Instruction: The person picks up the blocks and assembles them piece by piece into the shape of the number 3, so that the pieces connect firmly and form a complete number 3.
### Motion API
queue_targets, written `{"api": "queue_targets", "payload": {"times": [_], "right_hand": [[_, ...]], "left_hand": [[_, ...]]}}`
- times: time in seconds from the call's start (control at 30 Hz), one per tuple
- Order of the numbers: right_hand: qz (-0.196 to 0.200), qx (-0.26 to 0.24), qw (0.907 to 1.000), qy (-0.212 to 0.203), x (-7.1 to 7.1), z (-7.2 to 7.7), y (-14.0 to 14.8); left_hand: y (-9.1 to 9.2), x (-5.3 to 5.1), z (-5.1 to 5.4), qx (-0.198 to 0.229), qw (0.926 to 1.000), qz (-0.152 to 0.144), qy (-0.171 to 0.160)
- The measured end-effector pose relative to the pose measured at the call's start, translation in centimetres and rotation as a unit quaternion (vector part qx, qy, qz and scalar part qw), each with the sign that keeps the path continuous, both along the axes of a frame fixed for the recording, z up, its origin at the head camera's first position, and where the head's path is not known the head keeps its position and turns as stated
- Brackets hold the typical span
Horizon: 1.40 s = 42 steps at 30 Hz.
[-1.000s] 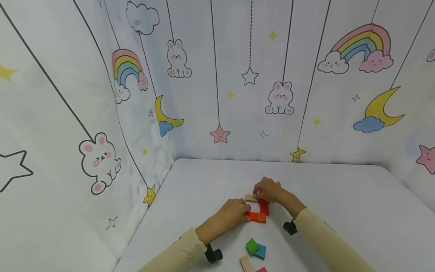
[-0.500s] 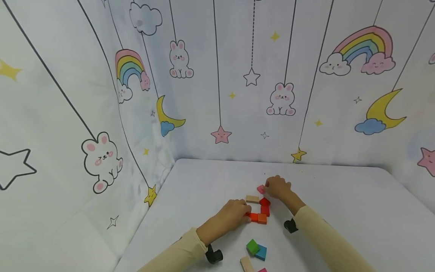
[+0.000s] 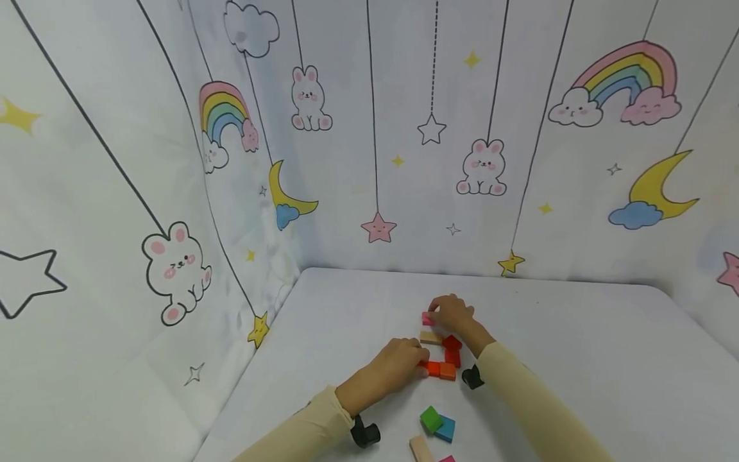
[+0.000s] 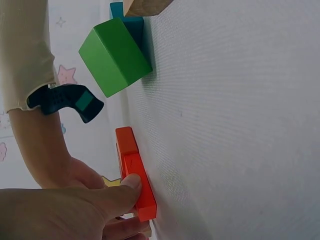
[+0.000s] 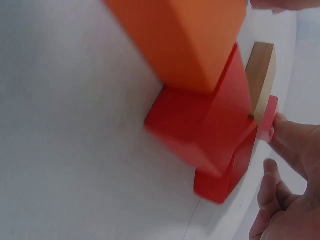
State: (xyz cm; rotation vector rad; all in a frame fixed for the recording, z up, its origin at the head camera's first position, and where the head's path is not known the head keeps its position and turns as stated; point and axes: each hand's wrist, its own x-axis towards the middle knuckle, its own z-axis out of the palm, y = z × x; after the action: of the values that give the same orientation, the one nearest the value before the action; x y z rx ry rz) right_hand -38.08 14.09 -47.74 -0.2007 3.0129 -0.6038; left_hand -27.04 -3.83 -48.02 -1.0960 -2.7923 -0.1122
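Observation:
In the head view, my right hand (image 3: 453,316) holds a small pink block (image 3: 427,318) at the far side of the group; the right wrist view shows fingertips on the pink block (image 5: 269,118), its far side partly hidden. My left hand (image 3: 398,364) grips a red-orange block (image 4: 140,187), thumb on its near face and fingers behind. That block adjoins an orange block (image 3: 447,371). Beyond the orange one lie a red block (image 3: 453,358) and a red piece with a pointed top (image 3: 452,343). A plain wooden block (image 3: 430,337) lies left of the pointed piece.
Nearer the person, a green block (image 3: 430,419) rests against a blue block (image 3: 445,428). Another wooden block (image 3: 421,449) and a pink piece (image 3: 447,459) lie at the bottom edge. A patterned curtain (image 3: 346,160) rises behind the white table (image 3: 577,359).
My right hand has moved the pink block left, to a spot just beyond the wooden block. The pointed red piece, earlier partly covered by that hand, shows more fully. My left hand stays put.

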Motion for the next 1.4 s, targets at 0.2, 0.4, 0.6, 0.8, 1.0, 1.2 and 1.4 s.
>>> {"api": "queue_targets", "payload": {"times": [0.2, 0.4, 0.6, 0.8, 1.0, 1.2, 1.4], "right_hand": [[0.007, 0.012, 0.9998, 0.011, 0.1, -0.1, -1.4], [0.020, 0.023, 0.9994, 0.017, 0.5, 0.1, -2.2], [0.056, 0.011, 0.9984, -0.003, 1.3, 0.7, -2.8], [0.102, 0.076, 0.9916, -0.024, 1.9, 1.5, -3.1], [0.137, 0.092, 0.9862, 0.015, 2.7, 1.5, -3.0], [0.150, 0.086, 0.9844, 0.032, 3.2, 1.2, -2.9], [0.150, 0.099, 0.9832, 0.032, 3.6, 1.3, -2.9]], "left_hand": [[0.0, 0.2, 0.2, 0.003, 0.9999, 0.003, -0.012], [0.0, 0.3, 0.3, 0.001, 1.0000, 0.002, -0.008], [-0.1, 0.2, 0.0, -0.002, 1.0000, -0.001, -0.004], [-0.1, 0.1, -0.2, 0.009, 1.0000, 0.000, -0.004], [0.0, 0.1, -0.2, 0.006, 1.0000, 0.002, 0.006], [0.0, 0.2, -0.1, 0.007, 0.9999, 0.005, 0.010], [0.0, -0.1, -0.4, 0.010, 0.9999, -0.002, 0.006]]}}
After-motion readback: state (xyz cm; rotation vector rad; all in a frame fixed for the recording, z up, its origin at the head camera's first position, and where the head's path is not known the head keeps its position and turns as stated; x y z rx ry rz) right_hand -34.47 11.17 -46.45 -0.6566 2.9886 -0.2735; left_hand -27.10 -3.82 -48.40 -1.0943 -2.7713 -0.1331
